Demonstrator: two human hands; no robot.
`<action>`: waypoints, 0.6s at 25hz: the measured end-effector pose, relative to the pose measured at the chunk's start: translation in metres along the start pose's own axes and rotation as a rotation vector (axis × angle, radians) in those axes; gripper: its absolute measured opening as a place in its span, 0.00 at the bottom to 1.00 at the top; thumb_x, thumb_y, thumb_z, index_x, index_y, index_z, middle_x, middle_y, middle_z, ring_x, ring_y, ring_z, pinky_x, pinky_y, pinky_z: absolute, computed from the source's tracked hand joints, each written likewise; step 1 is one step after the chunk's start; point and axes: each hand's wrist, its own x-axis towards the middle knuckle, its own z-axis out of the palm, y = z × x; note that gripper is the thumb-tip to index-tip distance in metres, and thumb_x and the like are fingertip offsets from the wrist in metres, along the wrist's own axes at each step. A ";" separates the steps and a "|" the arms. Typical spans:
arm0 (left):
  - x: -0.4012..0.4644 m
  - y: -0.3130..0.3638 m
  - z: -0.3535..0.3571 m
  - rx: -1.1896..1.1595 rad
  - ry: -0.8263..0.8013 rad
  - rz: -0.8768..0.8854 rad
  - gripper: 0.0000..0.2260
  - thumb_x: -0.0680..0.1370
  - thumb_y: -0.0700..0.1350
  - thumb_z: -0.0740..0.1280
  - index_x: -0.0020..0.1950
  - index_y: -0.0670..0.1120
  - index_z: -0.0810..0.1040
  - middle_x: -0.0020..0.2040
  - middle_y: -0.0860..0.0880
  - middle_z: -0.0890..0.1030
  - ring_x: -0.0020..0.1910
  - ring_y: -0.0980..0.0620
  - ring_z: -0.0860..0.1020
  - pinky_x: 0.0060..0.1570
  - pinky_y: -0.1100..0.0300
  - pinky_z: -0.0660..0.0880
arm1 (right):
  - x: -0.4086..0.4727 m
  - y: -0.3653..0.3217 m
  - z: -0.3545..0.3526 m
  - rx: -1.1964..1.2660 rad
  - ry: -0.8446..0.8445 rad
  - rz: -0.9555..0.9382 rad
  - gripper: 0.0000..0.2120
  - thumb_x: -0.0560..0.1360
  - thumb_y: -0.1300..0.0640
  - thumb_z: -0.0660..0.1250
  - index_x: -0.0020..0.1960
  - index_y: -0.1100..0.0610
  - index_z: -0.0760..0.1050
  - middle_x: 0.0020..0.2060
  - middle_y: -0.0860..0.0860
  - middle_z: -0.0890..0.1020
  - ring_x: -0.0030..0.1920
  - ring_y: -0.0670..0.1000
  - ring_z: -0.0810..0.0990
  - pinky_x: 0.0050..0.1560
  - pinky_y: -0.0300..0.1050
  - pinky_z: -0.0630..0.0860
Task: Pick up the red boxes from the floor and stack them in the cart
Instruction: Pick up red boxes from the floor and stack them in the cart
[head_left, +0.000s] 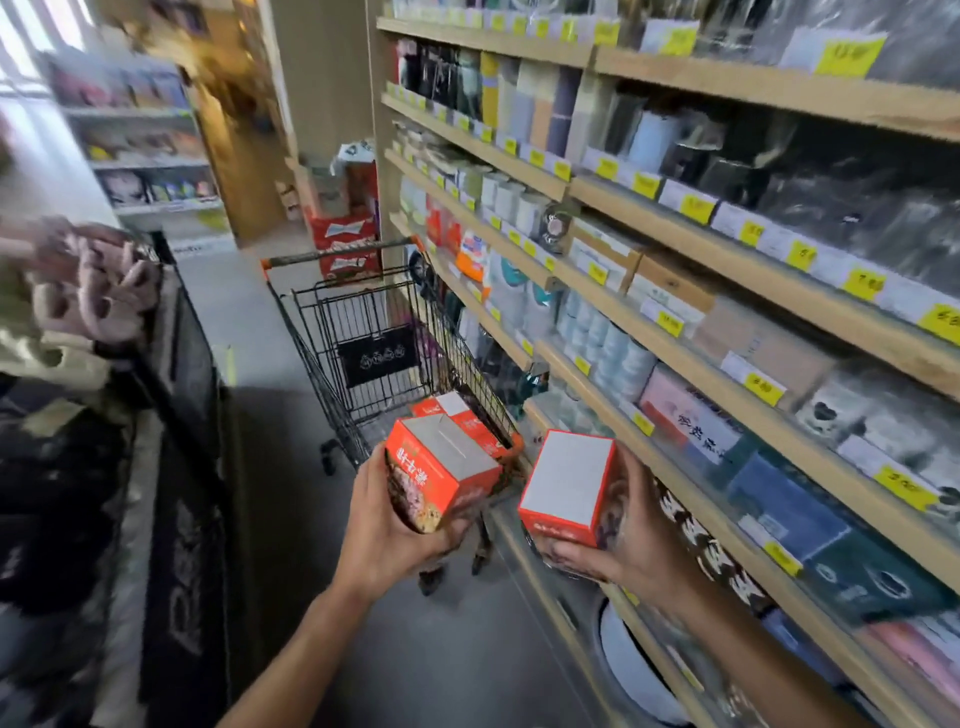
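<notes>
My left hand (387, 535) grips a red box (441, 467) with a grey top from below, tilted, just in front of the near end of the cart. My right hand (623, 540) holds a second red box (563, 488) with a white face turned up, to the right of the first. The black wire shopping cart (363, 332) with an orange handle stands ahead in the aisle. Another red box (462, 415) lies inside its near end.
Wooden shelves (675, 358) full of goods with yellow price tags run along the right side, close to the cart. A dark display rack (182, 415) with slippers and rugs lines the left. Stacked red cartons (345, 244) stand beyond the cart. Grey floor runs between.
</notes>
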 end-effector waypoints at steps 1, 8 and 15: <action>0.007 -0.005 -0.003 0.009 0.015 -0.013 0.53 0.57 0.62 0.82 0.75 0.56 0.59 0.64 0.56 0.68 0.67 0.53 0.69 0.68 0.47 0.70 | 0.016 0.003 0.007 0.024 -0.016 0.004 0.64 0.57 0.40 0.86 0.79 0.41 0.48 0.72 0.49 0.68 0.72 0.46 0.71 0.71 0.56 0.72; 0.087 -0.032 -0.005 0.057 0.093 -0.052 0.51 0.56 0.59 0.83 0.74 0.61 0.60 0.65 0.57 0.69 0.68 0.57 0.68 0.67 0.60 0.68 | 0.147 0.032 0.036 0.101 -0.172 -0.123 0.62 0.61 0.41 0.85 0.80 0.46 0.47 0.75 0.48 0.63 0.76 0.46 0.66 0.75 0.55 0.68; 0.186 -0.053 0.022 -0.025 0.158 -0.206 0.51 0.57 0.45 0.84 0.71 0.58 0.57 0.66 0.55 0.70 0.65 0.64 0.72 0.61 0.68 0.73 | 0.294 0.078 0.039 0.135 -0.282 -0.146 0.68 0.55 0.27 0.78 0.79 0.36 0.36 0.77 0.46 0.56 0.78 0.49 0.59 0.77 0.54 0.60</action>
